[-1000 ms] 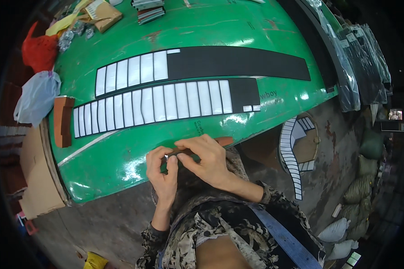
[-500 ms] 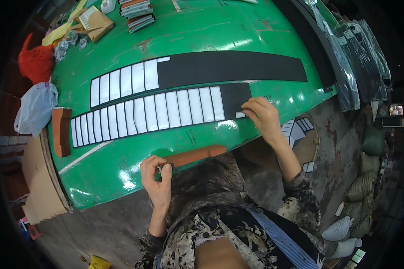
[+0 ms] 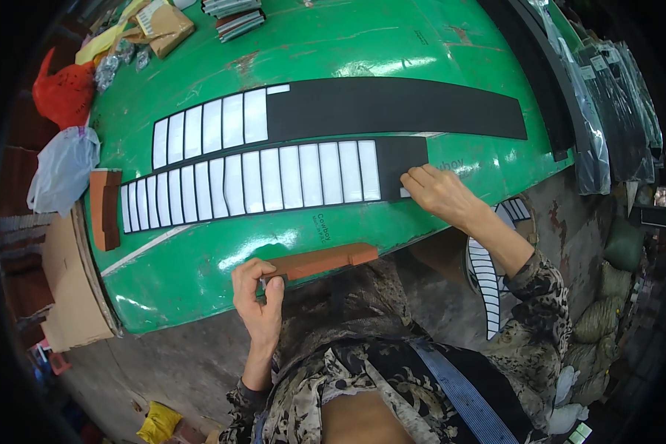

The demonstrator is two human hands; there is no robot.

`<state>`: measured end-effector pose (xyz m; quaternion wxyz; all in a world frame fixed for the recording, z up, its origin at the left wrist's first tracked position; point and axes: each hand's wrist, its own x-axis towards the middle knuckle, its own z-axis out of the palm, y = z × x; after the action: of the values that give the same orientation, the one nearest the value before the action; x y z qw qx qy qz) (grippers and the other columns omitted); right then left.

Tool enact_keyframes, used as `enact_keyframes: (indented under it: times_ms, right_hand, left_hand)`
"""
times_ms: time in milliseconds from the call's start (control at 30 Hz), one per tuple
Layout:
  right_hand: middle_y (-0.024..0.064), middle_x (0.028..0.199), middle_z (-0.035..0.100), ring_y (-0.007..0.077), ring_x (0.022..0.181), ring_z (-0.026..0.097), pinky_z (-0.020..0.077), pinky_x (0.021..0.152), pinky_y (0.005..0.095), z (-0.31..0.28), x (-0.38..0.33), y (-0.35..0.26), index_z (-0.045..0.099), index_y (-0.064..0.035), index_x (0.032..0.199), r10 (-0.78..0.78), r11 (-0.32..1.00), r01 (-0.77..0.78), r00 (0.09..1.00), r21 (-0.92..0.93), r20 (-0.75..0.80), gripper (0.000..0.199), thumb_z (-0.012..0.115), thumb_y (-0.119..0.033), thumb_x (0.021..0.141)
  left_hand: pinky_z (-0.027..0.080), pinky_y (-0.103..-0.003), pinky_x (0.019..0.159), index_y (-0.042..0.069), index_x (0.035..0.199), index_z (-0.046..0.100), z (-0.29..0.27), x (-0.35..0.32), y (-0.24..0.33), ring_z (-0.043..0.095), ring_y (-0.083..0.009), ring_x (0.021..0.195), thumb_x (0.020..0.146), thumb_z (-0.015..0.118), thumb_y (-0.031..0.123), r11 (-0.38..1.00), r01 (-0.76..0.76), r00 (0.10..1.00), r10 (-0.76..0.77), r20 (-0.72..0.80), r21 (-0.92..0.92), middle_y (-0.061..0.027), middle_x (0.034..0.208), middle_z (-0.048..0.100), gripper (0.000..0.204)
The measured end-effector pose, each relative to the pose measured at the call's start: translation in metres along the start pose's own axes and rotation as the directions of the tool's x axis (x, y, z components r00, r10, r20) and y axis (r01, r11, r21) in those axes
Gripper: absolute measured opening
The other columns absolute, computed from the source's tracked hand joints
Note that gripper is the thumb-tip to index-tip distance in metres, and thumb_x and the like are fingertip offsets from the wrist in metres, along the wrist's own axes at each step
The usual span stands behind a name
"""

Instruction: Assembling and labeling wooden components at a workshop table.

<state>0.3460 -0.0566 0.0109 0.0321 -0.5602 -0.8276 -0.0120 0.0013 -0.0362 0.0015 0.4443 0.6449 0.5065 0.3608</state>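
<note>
On the green table lies a black strip with a row of white panels divided by black lines. My right hand rests at its right end, fingers together at a small white tab on the near corner. Close to the table's front edge, my left hand is closed, thumb and fingers pinching something small and greyish that I cannot identify. Beside those fingers lies a long brown piece. Farther back is a second black strip, white-panelled at its left part only.
A brown block stands at the table's left edge, near a white plastic bag and a red bag. Stacked pieces sit at the back. Black sheets in clear plastic hang at right. A curved white-panelled strip shows below my right forearm.
The view has shifted slightly. My right forearm has swung outward to the right, its fingertips staying at the white tab and now covering more of it. My left hand keeps its pinch.
</note>
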Motion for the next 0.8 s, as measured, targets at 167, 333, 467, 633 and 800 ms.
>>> enact_keyframes:
  times_ms: [167, 333, 467, 633, 800]
  right_hand:
    - [0.0133, 0.089, 0.065, 0.0257, 0.077, 0.064, 0.0535, 0.066, 0.0336, 0.002, 0.006, 0.021, 0.06, 0.0046, 0.097, 0.058, 0.974, -0.049, 0.998, 0.222, -0.033, 0.023, 0.06, -0.003, 0.075]
    - [0.013, 0.096, 0.067, 0.0184, 0.077, 0.066, 0.0525, 0.069, 0.0284, -0.015, 0.01, 0.02, 0.058, 0.0052, 0.101, 0.578, 0.383, -0.596, 0.751, 0.706, 0.32, 0.018, 0.053, -0.01, 0.092]
    - [0.0089, 0.088, 0.066, 0.0155, 0.072, 0.064, 0.0526, 0.069, 0.0276, -0.016, -0.005, -0.018, 0.054, 0.0004, 0.109, 0.596, -0.16, -0.431, 0.675, 0.888, 0.435, 0.018, 0.047, -0.008, 0.094]
    - [0.0092, 0.099, 0.064, 0.0138, 0.082, 0.063, 0.0542, 0.076, 0.0273, -0.013, -0.017, -0.061, 0.058, 0.0026, 0.115, 0.479, -0.443, -0.229, 0.756, 0.867, 0.445, 0.027, 0.059, -0.007, 0.09]
    - [0.0084, 0.101, 0.065, 0.014, 0.086, 0.062, 0.0528, 0.078, 0.0267, -0.006, -0.023, -0.059, 0.061, 0.0027, 0.113, 0.566, -0.356, -0.193, 0.734, 0.914, 0.375, 0.025, 0.061, -0.003, 0.088]
  left_hand:
    - [0.042, -0.032, 0.077, 0.002, 0.094, 0.06, -0.001, 0.0, -0.003, 0.05, -0.0214, 0.091, 0.081, 0.065, 0.012, 1.0, -0.001, 1.0, 0.001, -0.004, -0.005, -0.0095, 0.097, 0.058, 0.017]
    - [0.042, -0.034, 0.078, 0.005, 0.096, 0.063, 0.005, 0.004, 0.015, 0.051, -0.0239, 0.089, 0.076, 0.07, 0.009, 0.992, -0.072, 0.991, 0.083, -0.109, 0.102, -0.0091, 0.102, 0.057, 0.022]
    - [0.038, -0.035, 0.072, 0.011, 0.086, 0.067, 0.012, 0.006, 0.02, 0.05, -0.022, 0.085, 0.064, 0.072, 0.008, 0.642, -0.476, 0.803, 0.596, -0.002, 0.601, -0.0031, 0.098, 0.058, 0.023]
    - [0.034, -0.033, 0.069, 0.015, 0.084, 0.069, 0.02, 0.004, 0.022, 0.048, -0.018, 0.081, 0.058, 0.07, 0.01, 0.462, -0.6, 0.694, 0.707, 0.137, 0.653, 0.002, 0.091, 0.06, 0.027]
    - [0.039, -0.036, 0.076, 0.01, 0.085, 0.068, 0.02, 0.002, 0.022, 0.05, -0.0231, 0.087, 0.06, 0.071, 0.003, 0.582, -0.577, 0.756, 0.645, 0.106, 0.572, -0.0031, 0.093, 0.06, 0.026]
